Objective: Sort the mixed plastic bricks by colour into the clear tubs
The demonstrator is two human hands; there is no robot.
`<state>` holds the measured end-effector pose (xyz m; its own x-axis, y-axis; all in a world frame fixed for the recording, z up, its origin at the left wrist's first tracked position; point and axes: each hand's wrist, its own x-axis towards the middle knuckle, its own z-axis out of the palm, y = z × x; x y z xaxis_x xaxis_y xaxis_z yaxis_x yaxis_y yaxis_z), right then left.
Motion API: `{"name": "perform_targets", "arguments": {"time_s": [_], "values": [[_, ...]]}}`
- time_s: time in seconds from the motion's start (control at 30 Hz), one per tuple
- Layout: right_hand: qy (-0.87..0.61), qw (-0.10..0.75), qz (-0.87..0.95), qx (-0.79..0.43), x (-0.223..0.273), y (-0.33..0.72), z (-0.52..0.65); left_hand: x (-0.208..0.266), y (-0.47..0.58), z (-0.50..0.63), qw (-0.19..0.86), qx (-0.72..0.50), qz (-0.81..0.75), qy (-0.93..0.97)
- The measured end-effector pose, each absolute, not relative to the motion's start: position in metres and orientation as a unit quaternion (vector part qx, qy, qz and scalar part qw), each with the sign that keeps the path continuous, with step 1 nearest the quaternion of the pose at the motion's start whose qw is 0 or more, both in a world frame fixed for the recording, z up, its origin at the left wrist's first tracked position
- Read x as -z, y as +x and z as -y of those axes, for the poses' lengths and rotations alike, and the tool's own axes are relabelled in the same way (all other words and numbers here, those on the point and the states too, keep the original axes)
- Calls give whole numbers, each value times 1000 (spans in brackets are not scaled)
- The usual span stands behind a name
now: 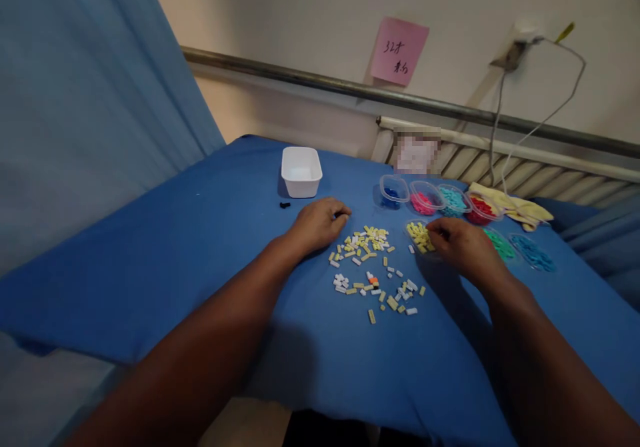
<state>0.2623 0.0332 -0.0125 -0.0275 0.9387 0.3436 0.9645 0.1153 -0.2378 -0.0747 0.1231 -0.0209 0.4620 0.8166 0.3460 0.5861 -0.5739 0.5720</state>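
My left hand (323,222) rests on the blue cloth, its fingers curled and thumb near the forefinger; whatever they may hold is hidden. Just right of it lies a loose heap of yellow and white toy bricks (367,239). Over the right edge of a small clear tub of yellow bricks (419,235) is my right hand (459,242), thumb and fingers pinched together. Anything between those fingertips is too small to make out. Nearer to me are scattered white and yellow bricks (393,302), with an orange brick (373,280) among them.
Behind the heap stands a white plastic box (302,172), with a small black piece (285,205) before it. Clear tubs hold dark blue (391,197), pink (423,202), turquoise (453,200), red (481,211), green (500,246) and blue bricks (533,254). A yellow cloth (515,204) lies behind.
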Motion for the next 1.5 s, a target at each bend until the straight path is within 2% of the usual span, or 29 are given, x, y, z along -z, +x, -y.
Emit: {"name": "perform_targets", "arguments": {"time_s": [0.13, 0.23, 0.4, 0.53, 0.67, 0.83, 0.97, 1.1, 1.33, 1.5], "values": [[-680, 199, 704, 45, 27, 279, -38, -3, -94, -116, 355, -179, -387, 832], [-684, 205, 699, 46, 31, 276, -39, -12, -102, -108, 389, -109, -362, 840], [-650, 275, 706, 62, 29, 261, -31, -14, -100, -100, 341, -66, -360, 866], [-573, 308, 759, 14, 27, 232, -21, -16, -95, -96, 334, -35, -353, 873], [-483, 295, 823, -57, 28, 199, -15, -22, -93, -91, 313, -22, -360, 879], [-376, 242, 889, -94, 30, 177, -16, -23, -91, -91, 266, -88, -386, 879], [-369, 217, 898, -103, 31, 178, -14, -14, -87, -93, 194, -113, -375, 900], [-388, 253, 881, -102, 31, 180, -13, -5, -82, -91, 154, -97, -330, 927], [-372, 209, 897, -115, 30, 176, -12, -10, -75, -85, 139, -79, -326, 932], [-395, 245, 877, -123, 29, 181, -10, -13, -75, -84, 145, -59, -320, 934]]}}
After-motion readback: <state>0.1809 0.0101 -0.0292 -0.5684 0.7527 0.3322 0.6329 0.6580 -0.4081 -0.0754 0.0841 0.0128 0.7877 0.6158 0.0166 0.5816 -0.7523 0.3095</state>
